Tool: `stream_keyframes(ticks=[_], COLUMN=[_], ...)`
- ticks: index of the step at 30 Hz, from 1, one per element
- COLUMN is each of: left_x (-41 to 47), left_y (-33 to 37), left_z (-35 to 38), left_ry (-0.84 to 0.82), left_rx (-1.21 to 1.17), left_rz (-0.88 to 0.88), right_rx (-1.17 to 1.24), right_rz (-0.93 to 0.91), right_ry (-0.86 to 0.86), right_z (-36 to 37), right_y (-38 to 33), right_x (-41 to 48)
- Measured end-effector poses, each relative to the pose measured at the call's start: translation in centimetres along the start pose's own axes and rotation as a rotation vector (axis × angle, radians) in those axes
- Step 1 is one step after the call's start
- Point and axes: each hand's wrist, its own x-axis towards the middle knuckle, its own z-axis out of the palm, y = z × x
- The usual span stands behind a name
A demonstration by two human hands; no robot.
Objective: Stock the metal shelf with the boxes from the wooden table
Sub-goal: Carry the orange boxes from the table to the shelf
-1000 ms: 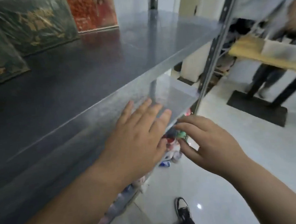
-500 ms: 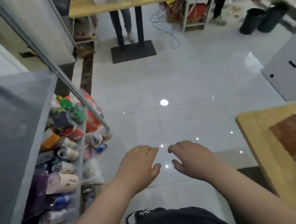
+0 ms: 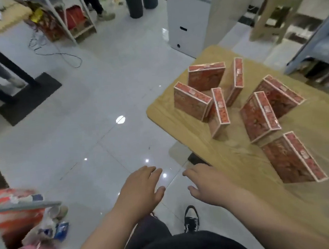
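While both of my hands hang over the floor holding nothing, the boxes [image 3: 258,115] stand on the surface [image 3: 179,127] ahead and to my right. My left hand [image 3: 142,186] is open, palm down, fingers loosely spread. My right hand [image 3: 208,185] is the same, relaxed and empty, by the surface's near edge.

Seven boxes stand there on edge, flat and rectangular, red with a busy pattern, pale trim and a glossy wrap. Four crowd together at the far corner, some leaning on each other; two stand as a pair further right. The nearest box [image 3: 294,158] stands alone, tilted, closest to my right arm. The surface is pale wood with a visible grain and a rounded corner.

Between me and the boxes is only the floor [image 3: 102,140], shiny grey-white tiles with lamp glints. My black-and-white shoe [image 3: 191,217] shows below my hands. At lower left a corner of the shelf [image 3: 27,205] shows as a grey metal rail, with blurred cans and packets under it. Farther off are a white cabinet [image 3: 187,21], a pale stool [image 3: 276,9], two dark bins [image 3: 135,3], a loose cable [image 3: 57,52] and a black table base [image 3: 29,98].
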Motion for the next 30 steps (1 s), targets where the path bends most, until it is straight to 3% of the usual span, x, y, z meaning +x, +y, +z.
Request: stream_keyframes(ticks=[13, 20, 27, 30], left_x=[16.0, 19.9, 21.4, 21.6], left_y=[8.4, 14.5, 21.2, 24.8], left_z=[-1.8, -1.4, -1.0, -1.2], left_ry=[-0.096, -0.129, -0.081, -0.047], left_rx=[0.098, 0.157, 0.16, 0.101], left_rz=[0.664, 0.936, 1.011, 0.966], right_rx=[0.255, 0.416, 0.512, 0.57], right_rz=[0.692, 1.036, 1.234, 1.231], right_ry=[0.115, 0.378, 0.733, 0.719], right_z=[-2.0, 0.9, 3.7, 3.9], right_y=[6.8, 8.0, 13.5, 17.5], right_x=[-7.3, -12.2, -15.8, -15.8])
